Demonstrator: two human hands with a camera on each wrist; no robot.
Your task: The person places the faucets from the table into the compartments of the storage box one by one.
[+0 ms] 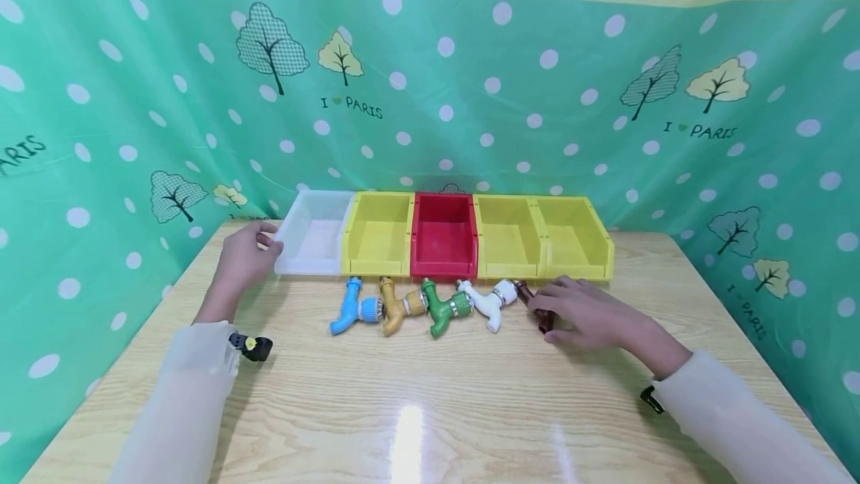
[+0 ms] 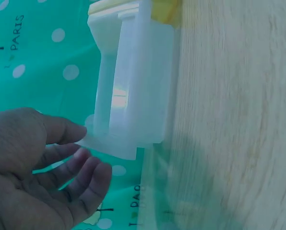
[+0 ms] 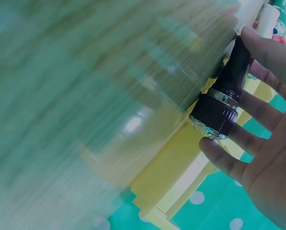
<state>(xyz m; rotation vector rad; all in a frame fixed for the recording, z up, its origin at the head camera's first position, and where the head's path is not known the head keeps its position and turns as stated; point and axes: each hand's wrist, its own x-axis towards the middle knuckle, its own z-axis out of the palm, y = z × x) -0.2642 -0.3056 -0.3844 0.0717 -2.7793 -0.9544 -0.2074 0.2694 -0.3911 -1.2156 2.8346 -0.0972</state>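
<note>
My left hand is at the outer side of the white bin, fingers loosely bent. In the left wrist view its thumb tip meets the corner of the rim, and nothing else is in the hand. My right hand holds a dark brown tap between thumb and fingers, low over the tabletop in front of the right yellow bin. The tap's ribbed knob with a silvery end shows in the right wrist view; the hand covers part of it from above. Beside it lies a white tap.
Left of the white tap lie a green tap, a tan tap and a blue tap. Behind them, a red bin stands amid yellow bins in one row. A polka-dot curtain hangs behind the wooden table.
</note>
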